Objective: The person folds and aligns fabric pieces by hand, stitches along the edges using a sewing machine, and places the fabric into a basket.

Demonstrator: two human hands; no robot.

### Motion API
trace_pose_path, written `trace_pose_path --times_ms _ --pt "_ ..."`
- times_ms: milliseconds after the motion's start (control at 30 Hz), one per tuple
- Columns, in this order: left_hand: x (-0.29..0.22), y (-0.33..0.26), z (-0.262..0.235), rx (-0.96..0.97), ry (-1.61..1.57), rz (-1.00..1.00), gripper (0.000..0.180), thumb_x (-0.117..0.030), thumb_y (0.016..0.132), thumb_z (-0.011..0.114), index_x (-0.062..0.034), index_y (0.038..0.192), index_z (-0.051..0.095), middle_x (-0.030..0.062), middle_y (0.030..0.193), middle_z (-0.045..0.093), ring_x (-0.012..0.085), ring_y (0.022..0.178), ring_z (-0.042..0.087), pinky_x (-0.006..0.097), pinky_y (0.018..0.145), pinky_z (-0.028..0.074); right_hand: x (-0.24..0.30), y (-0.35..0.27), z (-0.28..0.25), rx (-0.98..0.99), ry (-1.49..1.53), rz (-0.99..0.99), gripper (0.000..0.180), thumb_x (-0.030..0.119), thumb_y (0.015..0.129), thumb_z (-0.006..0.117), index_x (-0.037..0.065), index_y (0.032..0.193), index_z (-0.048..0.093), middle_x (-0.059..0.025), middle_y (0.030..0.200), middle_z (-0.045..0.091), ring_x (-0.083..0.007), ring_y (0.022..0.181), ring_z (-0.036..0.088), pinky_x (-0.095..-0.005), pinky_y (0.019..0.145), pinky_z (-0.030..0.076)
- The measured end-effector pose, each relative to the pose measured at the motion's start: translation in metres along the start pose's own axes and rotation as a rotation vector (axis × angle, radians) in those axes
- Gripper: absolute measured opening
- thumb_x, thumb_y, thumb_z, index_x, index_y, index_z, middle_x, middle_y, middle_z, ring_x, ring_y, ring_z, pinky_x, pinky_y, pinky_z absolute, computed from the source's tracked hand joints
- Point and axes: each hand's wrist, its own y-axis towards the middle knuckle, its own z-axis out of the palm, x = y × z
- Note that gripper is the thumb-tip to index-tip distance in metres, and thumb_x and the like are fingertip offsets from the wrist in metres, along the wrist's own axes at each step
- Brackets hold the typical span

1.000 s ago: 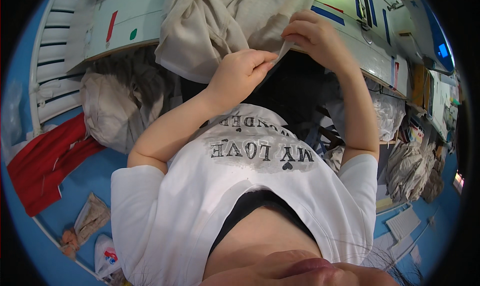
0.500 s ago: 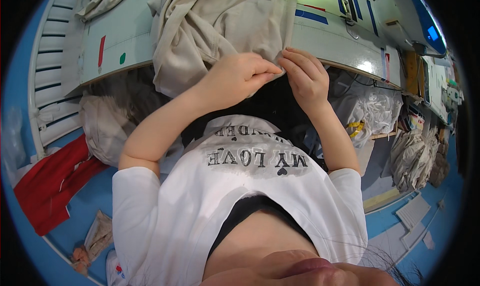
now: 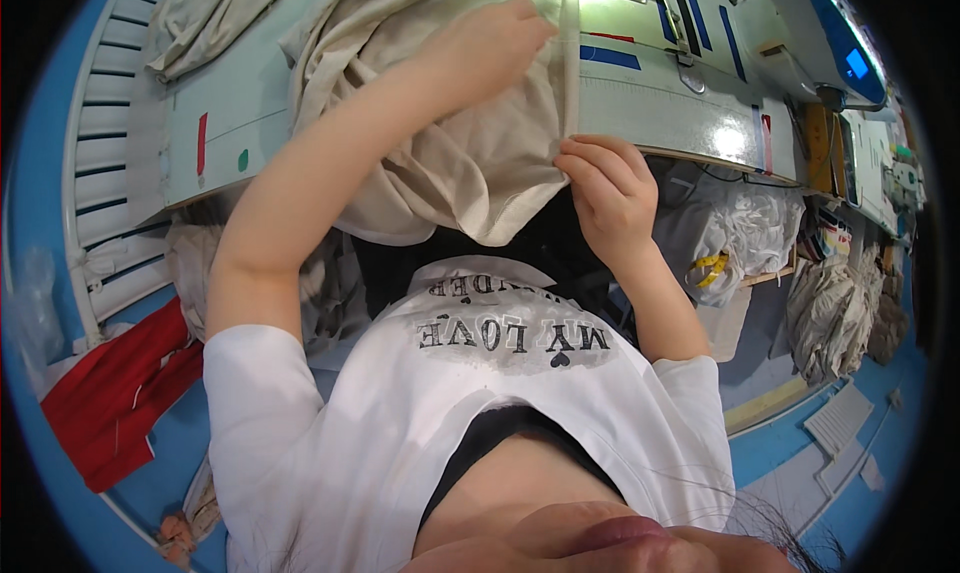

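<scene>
- The beige cloth (image 3: 470, 163) lay at the upper middle of the frame, spread over the pale worktop (image 3: 660, 103) with its lower part hanging off the front edge.
- The left hand (image 3: 490, 48) pressed flat on the cloth, fingers bent, probably to keep it in place.
- The right hand (image 3: 605, 188) was closed, pinching the cloth's edge at the worktop front.
- A red strip label (image 3: 201, 145) and a green dot (image 3: 243, 159) sat on the worktop at the upper left; blue stripes (image 3: 620, 55) at the upper right.
- A clear bag (image 3: 740, 233) holding something yellow lay at the right, below the worktop.

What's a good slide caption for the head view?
Left hand presses beige fabric on the sewing table while right hand pinches its edge.
</scene>
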Motion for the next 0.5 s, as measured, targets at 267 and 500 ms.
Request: trace_pose_path --times_ms 267,500 --pt "-0.004 0.039 0.013 0.379 0.235 -0.212 0.031 -0.010 0.088 0.060 -0.0113 0.119 0.064 0.0110 0.096 0.064 0.0279 0.093 0.068 0.042 0.070 0.057 -0.005 -0.001 -0.012 0.079 -0.015 0.007 0.027 -0.003 0.065 0.071 0.004 0.091 0.070 -0.0063 0.100 0.071 -0.0267 0.099 0.069 -0.0354 0.079 0.057" --pt "-0.018 -0.011 0.005 0.120 0.267 0.087 0.048 -0.011 0.083 0.061 -0.0184 0.130 0.061 0.0057 0.113 0.061 0.0234 0.097 0.062 0.035 0.077 0.054 -0.010 -0.006 -0.006 0.129 -0.011 0.002 0.021 0.004 0.069 0.069 0.004 0.090 0.069 -0.0055 0.101 0.070 -0.0248 0.101 0.068 -0.0356 0.082 0.057"
